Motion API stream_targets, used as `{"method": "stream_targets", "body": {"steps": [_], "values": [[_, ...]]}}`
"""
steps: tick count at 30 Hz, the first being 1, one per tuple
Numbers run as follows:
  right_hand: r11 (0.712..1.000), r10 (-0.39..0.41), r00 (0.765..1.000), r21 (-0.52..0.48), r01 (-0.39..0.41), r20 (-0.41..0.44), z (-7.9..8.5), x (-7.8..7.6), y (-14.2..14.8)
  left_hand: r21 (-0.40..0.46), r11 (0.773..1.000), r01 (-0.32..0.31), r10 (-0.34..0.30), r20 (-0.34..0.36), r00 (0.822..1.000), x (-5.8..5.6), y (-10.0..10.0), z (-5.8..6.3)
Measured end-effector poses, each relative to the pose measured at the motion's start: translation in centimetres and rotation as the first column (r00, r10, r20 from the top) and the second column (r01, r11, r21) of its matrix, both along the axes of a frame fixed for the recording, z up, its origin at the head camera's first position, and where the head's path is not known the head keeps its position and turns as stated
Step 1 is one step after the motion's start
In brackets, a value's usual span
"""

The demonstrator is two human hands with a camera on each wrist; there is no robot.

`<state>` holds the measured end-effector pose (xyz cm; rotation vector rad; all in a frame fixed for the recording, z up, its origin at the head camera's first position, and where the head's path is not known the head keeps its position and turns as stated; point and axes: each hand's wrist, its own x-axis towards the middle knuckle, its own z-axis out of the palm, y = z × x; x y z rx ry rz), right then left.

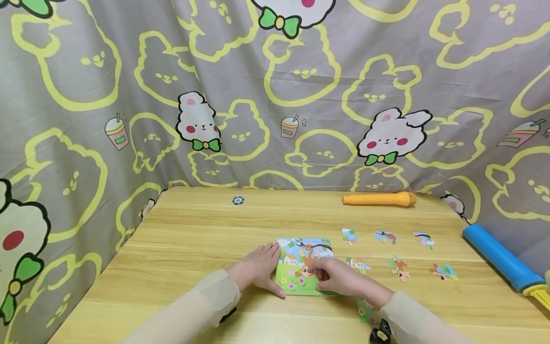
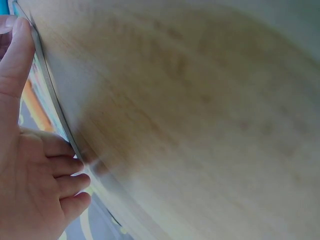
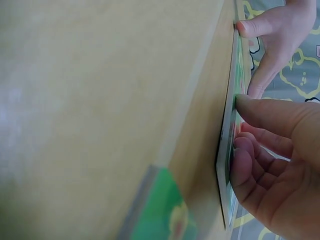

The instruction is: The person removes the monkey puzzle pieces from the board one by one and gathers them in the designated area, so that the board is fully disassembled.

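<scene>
A square jigsaw puzzle board (image 1: 283, 282) with a cartoon deer, house and flowers lies flat on the wooden table. My left hand (image 1: 263, 265) rests at its left side, fingers extended, the thumb by the near left corner. In the left wrist view this hand's palm (image 2: 35, 185) shows with the fingers along the board's edge. My right hand (image 1: 337, 276) reaches over the lower right of the board, fingers curled, thumb and fingertips around a puzzle piece there. The right wrist view shows the thumb (image 3: 265, 112) and fingertips on the board's face, partly hiding the piece.
Several loose puzzle pieces lie right of the board, including a deer-head piece (image 1: 400, 268) and a green flower piece (image 1: 365, 313) under my right forearm. An orange toy microphone (image 1: 378, 198) and a round chip (image 1: 238, 200) lie at the back. A blue tube (image 1: 500, 258) lies along the right edge.
</scene>
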<state>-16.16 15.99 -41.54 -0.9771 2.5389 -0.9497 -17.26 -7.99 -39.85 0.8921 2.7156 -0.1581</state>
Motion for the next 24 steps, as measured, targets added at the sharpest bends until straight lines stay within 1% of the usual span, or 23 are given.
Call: {"method": "stream_targets", "body": {"steps": [3, 7, 11, 15, 19, 22, 24], "values": [[1.000, 0.002, 1.000, -0.005, -0.002, -0.009, -0.06, -0.07, -0.03, 0.003, 1.000, 0.002, -0.002, 0.001, 1.000, -0.02, 0.01, -0.09], [0.999, 0.003, 1.000, -0.044, -0.003, -0.011, -0.18, -0.14, 0.07, -0.006, 1.000, 0.008, -0.008, -0.011, 1.000, -0.12, -0.02, -0.27], [0.993, -0.021, 0.999, -0.116, 0.026, 0.046, -0.33, -0.21, 0.28, -0.015, 1.000, 0.010, -0.010, -0.018, 1.000, -0.24, -0.05, -0.38], [0.981, -0.055, 0.990, -0.177, 0.078, 0.128, -0.40, -0.26, 0.29, -0.011, 1.000, 0.006, -0.006, -0.016, 1.000, -0.21, -0.06, -0.34], [0.972, -0.077, 0.981, -0.205, 0.114, 0.181, -0.43, -0.24, 0.19, -0.005, 1.000, 0.002, -0.002, -0.011, 1.000, -0.08, -0.04, -0.23], [0.969, -0.087, 0.977, -0.210, 0.128, 0.195, -0.30, -0.23, 0.22, -0.006, 1.000, -0.001, 0.001, -0.007, 1.000, -0.01, -0.03, -0.12], [0.966, -0.096, 0.970, -0.215, 0.145, 0.222, -0.16, -0.26, 0.31, -0.008, 1.000, 0.000, 0.000, -0.006, 1.000, 0.01, -0.02, -0.08]]}}
